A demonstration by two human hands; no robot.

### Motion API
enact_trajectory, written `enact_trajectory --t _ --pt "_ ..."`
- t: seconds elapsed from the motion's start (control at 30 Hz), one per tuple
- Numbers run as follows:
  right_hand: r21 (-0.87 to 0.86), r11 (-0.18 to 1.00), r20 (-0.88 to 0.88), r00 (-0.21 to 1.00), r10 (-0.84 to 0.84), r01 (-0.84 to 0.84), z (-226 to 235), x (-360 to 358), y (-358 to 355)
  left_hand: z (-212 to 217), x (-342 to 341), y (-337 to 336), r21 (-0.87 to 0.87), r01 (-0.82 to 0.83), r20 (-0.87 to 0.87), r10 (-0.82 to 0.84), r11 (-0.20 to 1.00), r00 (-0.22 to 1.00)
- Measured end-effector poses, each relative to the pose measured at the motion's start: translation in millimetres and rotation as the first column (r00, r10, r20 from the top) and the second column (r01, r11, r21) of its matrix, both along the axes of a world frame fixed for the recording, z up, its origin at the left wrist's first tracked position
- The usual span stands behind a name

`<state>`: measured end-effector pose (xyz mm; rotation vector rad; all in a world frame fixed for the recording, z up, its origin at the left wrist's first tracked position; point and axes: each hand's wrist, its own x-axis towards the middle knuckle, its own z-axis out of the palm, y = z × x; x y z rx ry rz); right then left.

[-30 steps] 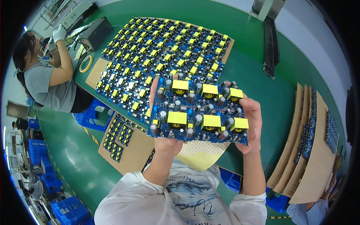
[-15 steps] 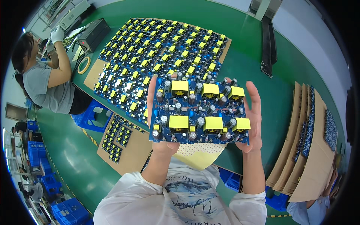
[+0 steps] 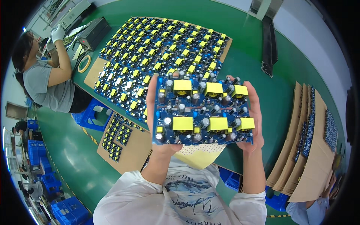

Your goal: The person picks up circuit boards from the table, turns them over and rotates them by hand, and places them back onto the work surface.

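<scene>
A blue circuit board panel (image 3: 204,109) is held up in front of my chest, its component side showing. It carries two rows of yellow box-shaped transformers among silver-topped capacitors. My left hand (image 3: 164,149) grips its left end, with the thumb at the near edge and fingers behind. My right hand (image 3: 257,137) holds the opposite end, and several of its fingers are hidden behind the board. Beyond the panel, many similar boards (image 3: 165,45) lie in rows over cardboard on the green table (image 3: 243,50). Below the panel a yellow dotted sheet (image 3: 200,155) shows in front of my shirt.
More boards (image 3: 116,137) rest on cardboard (image 3: 127,159) at the left, beside a blue stool (image 3: 93,114). Upright cardboard sheets (image 3: 311,150) with boards between them stand at right. A gloved co-worker (image 3: 48,82) works at far left, near a tape roll (image 3: 84,64). Another person's sleeve (image 3: 307,214) shows lower right.
The board panel has shifted slightly to the right and its tilt has changed a little. Both my hands keep their hold on it.
</scene>
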<state>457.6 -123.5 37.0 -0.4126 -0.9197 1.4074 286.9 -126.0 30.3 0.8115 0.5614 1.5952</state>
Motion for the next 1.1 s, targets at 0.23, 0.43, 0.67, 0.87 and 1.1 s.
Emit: enact_trajectory --t 0.23,0.43,0.67,0.87,1.1 --pt "-0.039 0.999 0.014 1.0 0.002 -0.002 -2.7 -0.1 1.8 23.9 8.4 9.3 0.028 -0.068 -0.008 0.068 0.997 0.998" --pt "-0.079 0.997 -0.058 0.998 -0.01 0.005 0.0 -3.4 1.0 18.3 6.2 6.8 0.043 -0.062 -0.015 0.063 0.997 0.998" --pt "-0.091 0.995 0.04 0.998 -0.042 0.046 5.8 -4.8 0.0 10.7 2.4 10.8 0.131 -0.022 -0.052 0.029 0.991 0.998" --pt "-0.106 0.994 -0.096 0.994 -0.044 0.033 3.7 -6.1 -0.1 12.4 0.1 6.1 0.061 0.02 -0.076 -0.015 0.998 0.997" --pt "-0.151 0.985 0.058 0.995 -0.08 0.088 2.4 -2.7 -1.8 7.2 0.2 12.8 0.034 0.015 -0.076 -0.012 0.999 0.997"
